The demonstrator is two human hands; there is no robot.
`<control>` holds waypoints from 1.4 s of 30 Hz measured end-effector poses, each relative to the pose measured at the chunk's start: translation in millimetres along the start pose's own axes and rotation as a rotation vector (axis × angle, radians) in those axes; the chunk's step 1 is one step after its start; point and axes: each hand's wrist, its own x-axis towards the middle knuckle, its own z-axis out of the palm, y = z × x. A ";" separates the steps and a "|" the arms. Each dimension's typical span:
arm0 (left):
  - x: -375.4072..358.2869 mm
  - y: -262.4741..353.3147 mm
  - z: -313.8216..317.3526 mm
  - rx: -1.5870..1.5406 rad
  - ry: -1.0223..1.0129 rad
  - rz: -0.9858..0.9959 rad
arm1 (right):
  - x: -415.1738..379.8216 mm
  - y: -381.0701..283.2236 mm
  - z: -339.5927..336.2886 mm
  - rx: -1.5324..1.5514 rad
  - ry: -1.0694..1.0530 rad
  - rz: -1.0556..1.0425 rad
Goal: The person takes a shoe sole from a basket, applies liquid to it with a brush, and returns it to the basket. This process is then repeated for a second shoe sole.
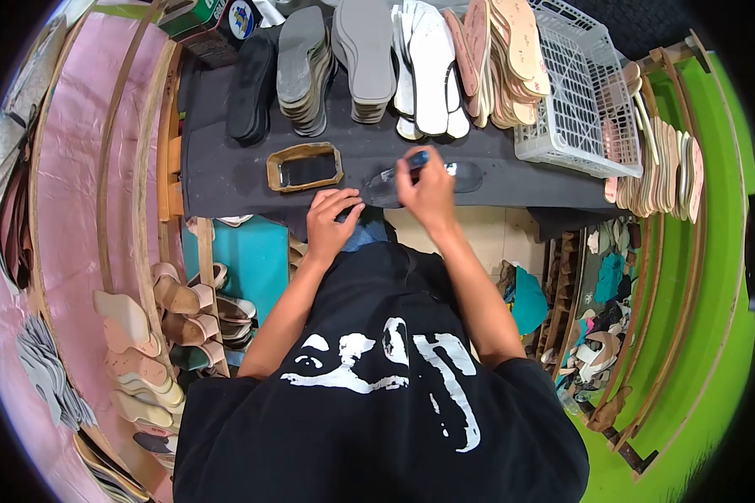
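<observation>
A dark insole [470, 178] lies flat near the front edge of the table, with wet, shiny patches on its surface. My right hand [429, 194] is closed around a blue-handled brush [418, 159] over the middle of that insole; the brush's working end is hidden. My left hand [331, 222] rests at the table edge, just left of the insole, its fingers bent and slightly apart. Beyond it stands a brown-rimmed, angular tub [338, 161] with dark contents.
Along the back of the table are stacks of black insoles [252, 88], grey insoles [365, 54], white insoles [430, 71] and tan insoles [516, 42]. A white plastic crate [575, 155] stands at the right. Shelves with shoes [184, 306] flank the left side.
</observation>
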 end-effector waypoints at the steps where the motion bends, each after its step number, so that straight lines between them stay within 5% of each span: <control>1: -0.8 -1.2 -0.5 -0.015 -0.003 -0.001 | 4.0 11.1 -7.5 0.003 -0.010 -0.004; 6: -2.8 -2.4 2.3 -0.024 0.042 -0.015 | 7.3 13.1 -7.6 -0.160 0.151 -0.109; 9: -4.8 -1.0 5.7 -0.030 0.066 -0.034 | -4.8 -3.5 17.4 -0.063 -0.001 -0.178; 13: -1.6 6.8 10.5 -0.008 0.090 -0.112 | 1.3 -7.1 9.7 0.105 -0.072 -0.049; 19: 17.4 21.6 23.9 0.070 0.092 -0.214 | 22.5 20.2 -11.0 -0.066 0.073 -0.059; 27: 14.7 18.3 22.6 0.093 0.084 -0.180 | -11.8 -11.1 24.3 0.072 -0.113 -0.234; 34: 6.0 0.0 17.3 0.072 0.113 -0.040 | 8.4 5.6 12.7 0.017 0.009 -0.058; 38: -0.8 -10.6 13.5 -0.034 0.130 0.020 | -7.3 -11.2 23.4 -0.077 -0.149 -0.354; 42: -1.7 -11.2 12.9 -0.026 0.121 0.027 | -4.8 -10.7 19.2 0.105 -0.203 -0.173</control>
